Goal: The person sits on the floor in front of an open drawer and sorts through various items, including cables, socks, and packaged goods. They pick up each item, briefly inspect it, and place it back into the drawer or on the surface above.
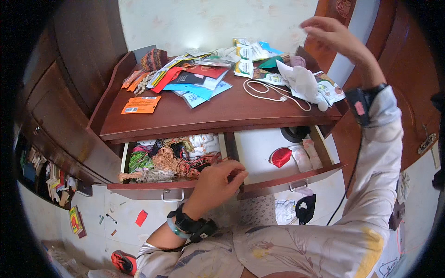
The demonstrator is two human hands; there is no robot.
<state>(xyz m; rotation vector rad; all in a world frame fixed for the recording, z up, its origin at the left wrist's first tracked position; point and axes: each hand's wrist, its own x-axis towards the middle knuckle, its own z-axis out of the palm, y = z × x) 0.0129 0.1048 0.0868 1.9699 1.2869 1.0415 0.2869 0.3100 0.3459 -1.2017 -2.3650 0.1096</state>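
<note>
My left hand (217, 182), with fingers curled, hovers over the front edge between two pulled-out drawers; whether it holds anything is hidden. Beneath and left of it, the left drawer (149, 187) holds bundles of coloured cord (167, 156). In the right drawer (257, 153) lie a red satin pouch (281, 157), pale wrapped packets (300, 158) and a dark round object (294, 133). My right hand (333, 34) is raised at the upper right, beyond the desktop's right end, fingers slightly bent and blurred, with nothing seen in it.
On the wooden desktop (208, 114) lie an orange packet (140, 105), a red envelope (167, 79), a bead string (144, 83), a white cord (264, 93), white tissue (304, 83) and several sachets (244, 53). Books (74, 219), a red piece (141, 218) and black cloth (306, 208) lie on the floor.
</note>
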